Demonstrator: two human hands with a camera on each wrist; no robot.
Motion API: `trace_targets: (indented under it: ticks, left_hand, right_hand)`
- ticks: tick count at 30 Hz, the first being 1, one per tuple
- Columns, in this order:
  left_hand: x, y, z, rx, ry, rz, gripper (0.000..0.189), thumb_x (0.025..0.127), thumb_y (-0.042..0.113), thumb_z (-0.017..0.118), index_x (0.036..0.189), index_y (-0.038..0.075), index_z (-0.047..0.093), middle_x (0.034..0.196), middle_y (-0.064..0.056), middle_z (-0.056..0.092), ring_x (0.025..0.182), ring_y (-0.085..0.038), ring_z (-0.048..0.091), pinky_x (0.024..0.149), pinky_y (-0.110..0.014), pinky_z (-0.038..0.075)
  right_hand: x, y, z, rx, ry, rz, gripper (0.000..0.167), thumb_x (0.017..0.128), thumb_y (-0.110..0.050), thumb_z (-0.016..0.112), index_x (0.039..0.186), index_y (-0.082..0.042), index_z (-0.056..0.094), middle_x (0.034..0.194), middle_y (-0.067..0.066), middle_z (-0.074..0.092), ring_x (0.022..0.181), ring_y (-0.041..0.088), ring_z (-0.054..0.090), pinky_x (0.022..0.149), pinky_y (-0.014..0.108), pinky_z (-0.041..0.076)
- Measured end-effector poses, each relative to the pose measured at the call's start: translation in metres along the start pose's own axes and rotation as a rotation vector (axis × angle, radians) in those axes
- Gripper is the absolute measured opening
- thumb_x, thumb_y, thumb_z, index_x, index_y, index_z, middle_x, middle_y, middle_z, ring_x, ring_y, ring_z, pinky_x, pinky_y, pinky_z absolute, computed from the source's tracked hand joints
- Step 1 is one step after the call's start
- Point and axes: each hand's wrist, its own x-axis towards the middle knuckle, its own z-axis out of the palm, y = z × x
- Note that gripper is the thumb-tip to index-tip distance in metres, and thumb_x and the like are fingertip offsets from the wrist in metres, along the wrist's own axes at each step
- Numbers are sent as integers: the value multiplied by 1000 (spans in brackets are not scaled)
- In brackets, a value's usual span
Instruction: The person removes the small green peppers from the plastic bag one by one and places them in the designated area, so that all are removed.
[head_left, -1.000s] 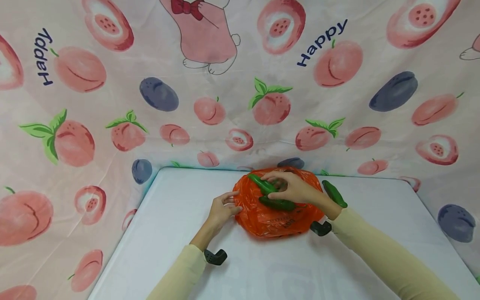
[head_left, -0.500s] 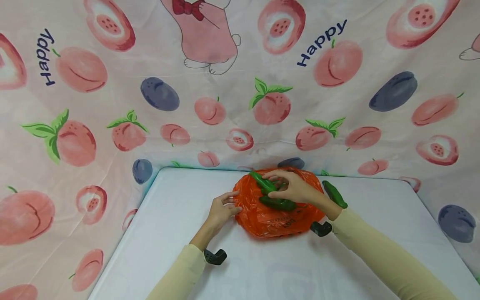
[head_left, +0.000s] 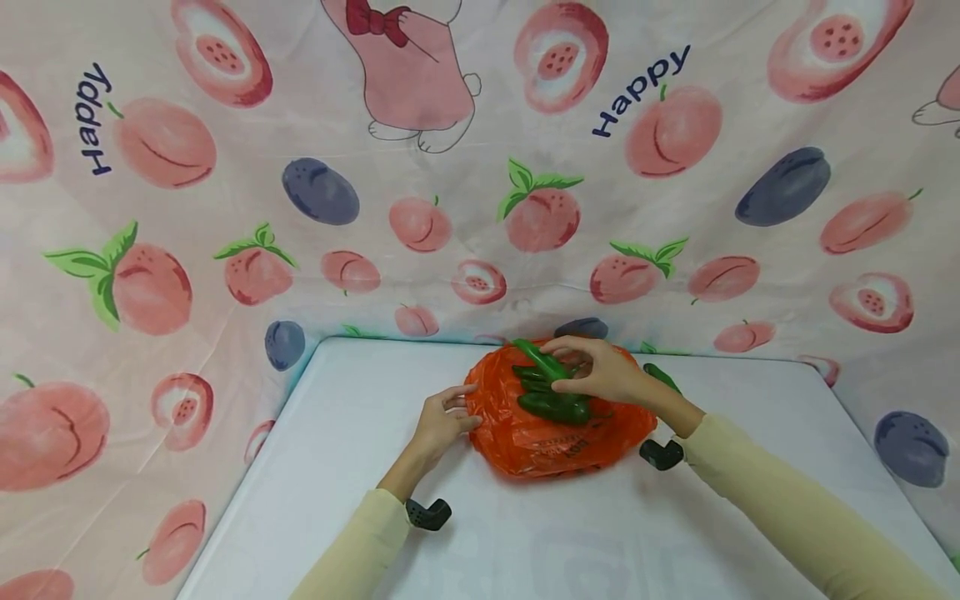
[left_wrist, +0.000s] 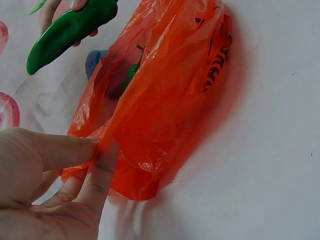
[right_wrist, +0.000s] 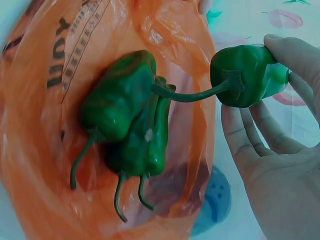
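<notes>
An orange-red plastic bag [head_left: 517,454] lies on the white table with several green peppers [head_left: 551,407] in its mouth. My left hand [head_left: 438,423] is at the bag's left side; in the left wrist view its thumb and fingers pinch the bag's rim [left_wrist: 107,132]. Above the peppers, my right hand [head_left: 606,375] grips another green pepper [right_wrist: 245,75] between thumb and fingers. That pepper's curved stem hangs toward the peppers below, as the right wrist view shows. Part of the bag is hidden behind my right hand and wrist.
One more green pepper [head_left: 662,377] lies on the table right of the bag, partly covered by my right forearm. Behind the white table [head_left: 360,375] hangs a fruit-printed cloth [head_left: 480,192]. Each wrist wears a small black camera [head_left: 429,514].
My right hand has shifted slightly right with the green pepper, and more of the peppers beneath it now show. The left hand stays almost where it was on the bag.
</notes>
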Motion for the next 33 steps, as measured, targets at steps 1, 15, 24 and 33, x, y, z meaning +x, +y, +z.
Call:
trace_targets:
  ticks: [1,15,24,33]
  left_hand:
    - [0,0,0,0,0,1,54,88,-11,73,139,4,61,116,-18,59,88,-18,68,79,-35,61]
    - [0,-1,0,11,-1,7,54,88,-10,73,139,3,61,116,-17,59,85,-16,67,80,-37,61]
    - [-1,0,2,10,6,10,55,88,-9,74,140,3,60,118,-18,58,84,-15,66,80,-38,61]
    - [0,1,1,11,0,-2,55,88,-14,71,140,-3,58,118,-23,57,84,-17,66,83,-43,61]
  right_hand:
    - [-1,0,-2,-2,1,8,53,87,-23,85,136,-21,64,129,9,66,109,27,67,87,36,58]
    - [-17,0,-30,-44,43,11,53,88,-22,83,137,-16,63,126,14,67,109,31,67,93,51,56]
    - [-30,3,-45,-93,79,53,54,88,-19,83,138,-17,62,129,16,65,109,33,66,94,54,55]
    - [-46,14,-63,-112,112,44,56,90,-24,82,141,-14,61,131,17,64,107,31,67,91,48,58]
